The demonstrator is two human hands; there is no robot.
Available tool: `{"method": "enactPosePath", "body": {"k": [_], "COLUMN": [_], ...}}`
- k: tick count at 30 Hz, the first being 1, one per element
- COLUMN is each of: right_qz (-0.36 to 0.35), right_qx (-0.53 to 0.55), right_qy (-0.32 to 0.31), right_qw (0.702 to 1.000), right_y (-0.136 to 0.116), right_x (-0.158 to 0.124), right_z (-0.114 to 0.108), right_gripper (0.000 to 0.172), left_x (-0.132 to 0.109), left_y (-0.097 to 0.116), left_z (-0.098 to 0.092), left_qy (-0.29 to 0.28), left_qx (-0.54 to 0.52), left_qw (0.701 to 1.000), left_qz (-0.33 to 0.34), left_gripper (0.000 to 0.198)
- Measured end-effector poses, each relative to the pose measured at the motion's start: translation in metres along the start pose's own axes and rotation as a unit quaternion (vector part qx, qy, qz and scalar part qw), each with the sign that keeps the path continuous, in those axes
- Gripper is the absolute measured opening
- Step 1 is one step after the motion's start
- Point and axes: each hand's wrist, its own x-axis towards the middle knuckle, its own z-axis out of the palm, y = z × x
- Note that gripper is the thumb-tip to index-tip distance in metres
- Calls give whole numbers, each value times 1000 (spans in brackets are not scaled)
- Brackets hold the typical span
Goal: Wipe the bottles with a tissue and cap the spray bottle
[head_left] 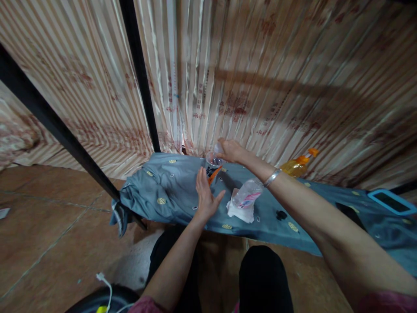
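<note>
A clear plastic cup (pixel 213 160) with dark markings stands near the back edge of the cloth-covered surface. My left hand (pixel 207 195) is beside its front, fingers apart, with an orange strip (pixel 215 174) just beyond the fingertips. Over the cup's right rim, my right hand (pixel 230 150) has its fingers closed round a small, whitish translucent object (pixel 218 148), too blurred to name. A clear bottle with a pink label (pixel 248 194) leans over white folded tissue (pixel 240 213), to the right of my left hand.
An amber bottle with an orange top (pixel 295 167) lies behind my right forearm. A small black item (pixel 281 214), a blue-framed device (pixel 392 202) and a dark flat object (pixel 351 215) are further right. Striped curtain (pixel 234 87) hangs behind; black poles (pixel 140 74) stand left.
</note>
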Motion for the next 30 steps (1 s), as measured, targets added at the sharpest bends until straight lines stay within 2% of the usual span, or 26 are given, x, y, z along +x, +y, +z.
{"method": "enactPosePath", "body": {"k": [3,6,9,12,14,16,19,20,25,30], "right_qz": [4,12,40,110,172,228,287,300,290,261], "right_qx": [27,68,115,141,139,127,107,98,94,160], "right_qy": [12,48,104,125,114,86,35,24,11,25], "right_qw": [1000,996,987,976,969,961,951,949,952,952], "right_y": [5,20,48,88,114,137,158,162,168,175], "right_x": [-5,-20,-53,-102,-137,-171,-210,-219,-239,-239], "right_z": [-3,-11,-16,-2,23,56,112,130,196,230], "right_gripper": [47,46,44,40,38,37,35,34,45,38], "left_x": [-1,-3,-4,-5,-5,-4,-1,0,4,10], "left_y": [3,6,8,10,10,9,7,7,11,12], "left_z": [0,2,5,9,13,17,26,28,41,55], "left_qy": [-7,-17,-35,-56,-67,-80,-111,-124,-177,-181], "left_qx": [19,30,34,26,15,2,-20,-27,-38,-67], "left_qw": [1000,999,998,996,996,996,994,992,982,971], "left_qz": [18,32,47,64,60,41,10,2,-54,-139], "left_gripper": [101,98,97,91,83,68,37,32,41,45]}}
